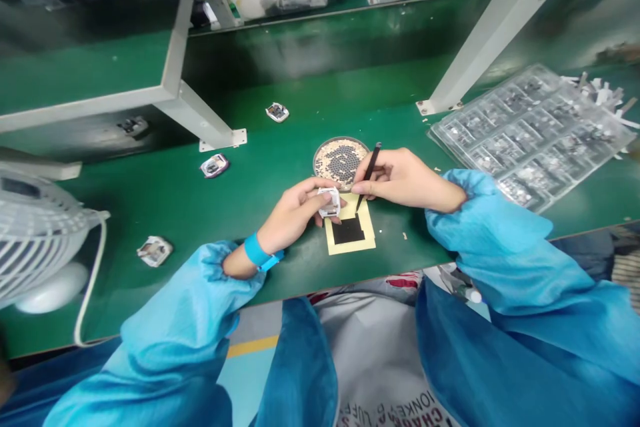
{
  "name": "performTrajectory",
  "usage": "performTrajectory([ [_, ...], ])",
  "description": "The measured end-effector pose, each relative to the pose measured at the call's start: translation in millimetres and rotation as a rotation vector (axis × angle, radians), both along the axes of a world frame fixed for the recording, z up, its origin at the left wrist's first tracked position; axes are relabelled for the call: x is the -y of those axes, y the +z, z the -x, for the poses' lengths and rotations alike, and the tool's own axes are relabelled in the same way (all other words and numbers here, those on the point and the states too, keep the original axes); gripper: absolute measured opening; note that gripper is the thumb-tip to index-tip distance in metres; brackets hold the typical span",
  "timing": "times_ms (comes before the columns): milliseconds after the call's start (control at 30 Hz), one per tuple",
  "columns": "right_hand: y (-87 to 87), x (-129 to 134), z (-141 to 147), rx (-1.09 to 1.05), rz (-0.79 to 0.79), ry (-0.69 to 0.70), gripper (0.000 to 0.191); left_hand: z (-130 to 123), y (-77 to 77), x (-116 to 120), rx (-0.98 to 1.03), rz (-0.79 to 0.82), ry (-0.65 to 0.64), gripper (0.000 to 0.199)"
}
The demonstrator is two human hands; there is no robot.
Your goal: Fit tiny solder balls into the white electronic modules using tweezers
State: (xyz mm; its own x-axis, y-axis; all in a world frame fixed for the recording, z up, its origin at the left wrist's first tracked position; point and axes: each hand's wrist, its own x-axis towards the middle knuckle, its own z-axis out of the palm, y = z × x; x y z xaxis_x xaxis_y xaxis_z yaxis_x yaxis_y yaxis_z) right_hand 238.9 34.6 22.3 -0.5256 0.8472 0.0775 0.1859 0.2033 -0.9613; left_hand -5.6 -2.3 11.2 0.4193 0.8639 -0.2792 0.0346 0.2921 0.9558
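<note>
Between its thumb and fingers, my left hand (300, 208) grips a small white device housing (329, 202) with parts inside. My right hand (400, 178) is closed around black tweezers (369, 173), whose tips point down at a pale yellow sheet (369, 233). Dark adhesive pieces (349, 230) cover the middle of that sheet, which lies on the green table below both hands. Just beyond them rests a round dish (341, 159) of small beige and grey pieces. Whether the tweezer tips hold anything is too small to tell.
Similar housings lie at the left (155, 251), near the shelf leg (215, 165) and farther back (277, 112). A white fan (40, 233) stands at far left. Clear compartment trays (535, 137) of parts sit at right. Metal shelf legs (220, 120) rise from the table.
</note>
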Motion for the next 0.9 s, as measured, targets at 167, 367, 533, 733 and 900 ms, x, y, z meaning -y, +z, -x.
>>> performTrajectory([
  [167, 2.9, 1.3, 0.1, 0.123, -0.146, -0.036, 0.032, -0.2, -0.5, 2.6, 0.009, -0.003, -0.011, 0.041],
  [367, 8.5, 3.8, 1.2, 0.169, -0.183, -0.045, 0.028, -0.8, -5.5, 6.7, 0.064, -0.170, 0.022, 0.031],
  [533, 9.4, 5.0, 2.2, 0.178, -0.172, -0.027, 0.029, 4.8, -0.1, 7.8, -0.199, -0.558, -0.003, 0.025],
  [733, 6.2, 4.1, 1.3, 0.159, -0.191, -0.020, 0.028, 7.9, 4.2, 9.4, -0.452, -0.752, -0.040, 0.015],
  [900, 10.5, 5.4, -0.9, 0.122, -0.181, 0.008, 0.029, 4.6, -6.8, 11.1, -0.462, -0.518, -0.061, 0.017],
])
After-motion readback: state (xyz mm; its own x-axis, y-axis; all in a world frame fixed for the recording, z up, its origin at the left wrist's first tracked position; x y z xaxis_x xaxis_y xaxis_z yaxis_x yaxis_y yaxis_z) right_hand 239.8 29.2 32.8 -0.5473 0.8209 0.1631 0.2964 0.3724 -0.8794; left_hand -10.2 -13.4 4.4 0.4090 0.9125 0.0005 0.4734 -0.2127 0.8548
